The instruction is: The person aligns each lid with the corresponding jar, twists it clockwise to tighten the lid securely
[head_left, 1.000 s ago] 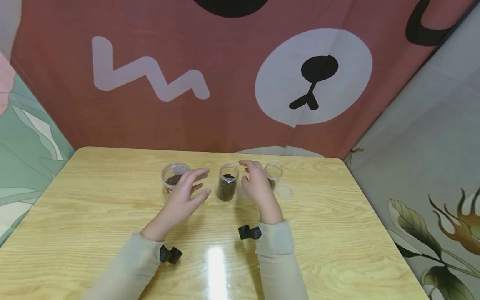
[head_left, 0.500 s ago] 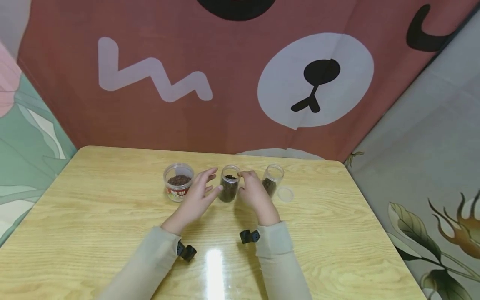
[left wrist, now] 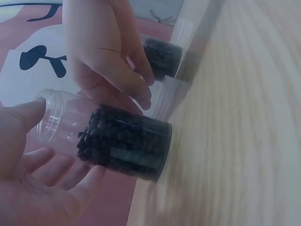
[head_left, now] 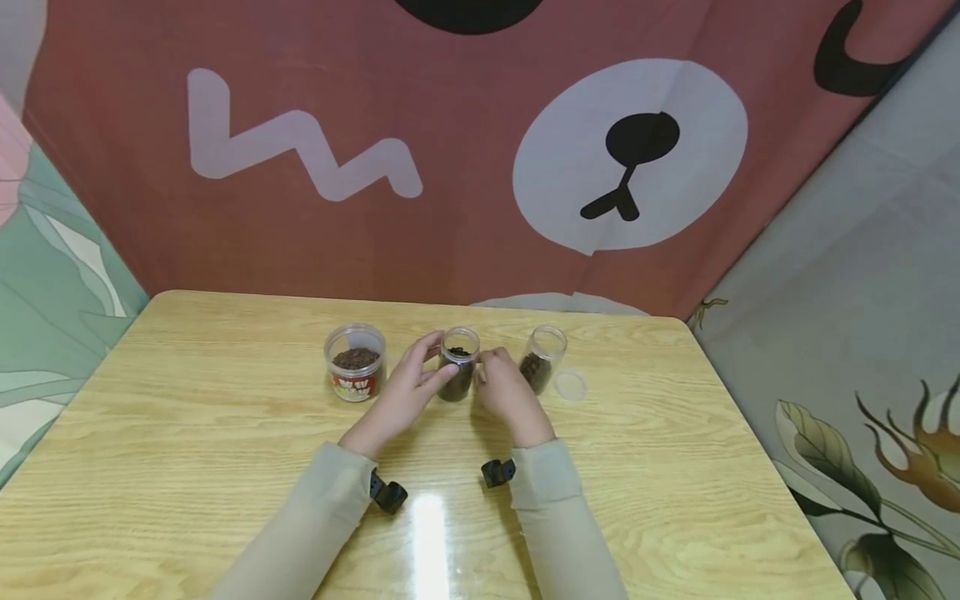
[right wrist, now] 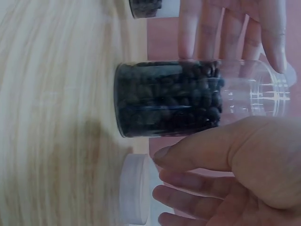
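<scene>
A clear jar [head_left: 457, 367], partly filled with small dark beans or pellets, stands upright on the table with its top uncovered. My left hand [head_left: 405, 396] is at its left side: the thumb lies by the rim and fairly straight fingers reach along the jar's side, seemingly touching it. On the jar's right is my right hand [head_left: 510, 392], thumb extended close to the jar wall and other fingers loosely bent, holding nothing. Below those fingers, a whitish translucent lid [right wrist: 135, 188] rests on the table. Whether the right thumb touches the jar, I cannot tell.
To the left stands a clear tub [head_left: 355, 362] with a red label and brown granules inside. Another uncovered jar [head_left: 543, 358] with dark contents is on the right, beside a clear round lid [head_left: 571, 385]. A printed cloth [head_left: 450, 250] hangs behind the wooden table [head_left: 225, 450].
My left hand has moved right, away from the tub, up to the middle jar. My right hand has come lower beside that jar, its fingers drawn in. The jars have stayed in place.
</scene>
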A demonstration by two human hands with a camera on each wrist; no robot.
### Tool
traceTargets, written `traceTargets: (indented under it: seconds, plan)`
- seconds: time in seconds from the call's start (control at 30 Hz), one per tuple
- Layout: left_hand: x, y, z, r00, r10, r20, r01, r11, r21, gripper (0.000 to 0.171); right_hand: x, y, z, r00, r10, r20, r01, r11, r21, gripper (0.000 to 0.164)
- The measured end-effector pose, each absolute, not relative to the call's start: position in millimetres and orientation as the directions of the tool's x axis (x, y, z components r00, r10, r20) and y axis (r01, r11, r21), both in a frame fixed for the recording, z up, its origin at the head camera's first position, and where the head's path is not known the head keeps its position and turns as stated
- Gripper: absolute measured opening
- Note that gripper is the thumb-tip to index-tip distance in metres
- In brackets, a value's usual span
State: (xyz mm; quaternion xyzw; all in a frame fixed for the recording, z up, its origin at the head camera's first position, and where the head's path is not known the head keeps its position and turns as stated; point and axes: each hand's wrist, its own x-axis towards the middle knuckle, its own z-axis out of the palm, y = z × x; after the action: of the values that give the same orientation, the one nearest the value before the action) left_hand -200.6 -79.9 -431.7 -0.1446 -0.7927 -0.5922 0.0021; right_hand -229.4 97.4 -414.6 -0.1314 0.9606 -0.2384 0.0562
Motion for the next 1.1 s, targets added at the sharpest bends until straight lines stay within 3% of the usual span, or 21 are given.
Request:
traceTargets:
  seconds: [0.53, 0.77, 1.1]
  plan:
    - [-207, -76, -438, -0.951, 0.224, 0.213, 0.270, 0.269, 0.924, 0.059, -232, 95, -424, -0.959, -0.280, 0.040, -0.276, 0.896, -0.347, 0.027]
    - [-207, -77, -439, -0.946, 0.225, 0.235, 0.291, 0.260, 0.921, 0.057, -235, 94, -429, -0.958, -0.282, 0.045, -0.279, 0.892, -0.355, 0.010]
    - [-209, -77, -441, -0.942, 0.226, 0.247, 0.300, 0.239, 0.924, 0.056, -234, 94, -431, -0.959, -0.281, 0.045, -0.279, 0.894, -0.350, 0.017]
